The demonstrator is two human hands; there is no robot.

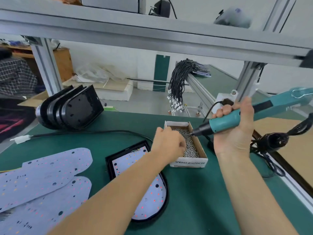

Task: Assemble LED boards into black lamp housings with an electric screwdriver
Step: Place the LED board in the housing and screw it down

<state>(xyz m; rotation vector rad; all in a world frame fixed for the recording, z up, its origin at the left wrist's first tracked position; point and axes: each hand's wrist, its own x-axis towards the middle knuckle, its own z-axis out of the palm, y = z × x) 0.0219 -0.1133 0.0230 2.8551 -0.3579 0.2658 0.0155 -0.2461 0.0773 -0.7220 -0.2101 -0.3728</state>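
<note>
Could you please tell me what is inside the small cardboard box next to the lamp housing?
The cardboard box holds a heap of small silver screws. The left hand reaches in and covers part of them; the screwdriver tip points into it. The box bottom is hidden.

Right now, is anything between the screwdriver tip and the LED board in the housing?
Yes. The left hand and forearm reach across the LED board toward the screw box, below the screwdriver.
</note>
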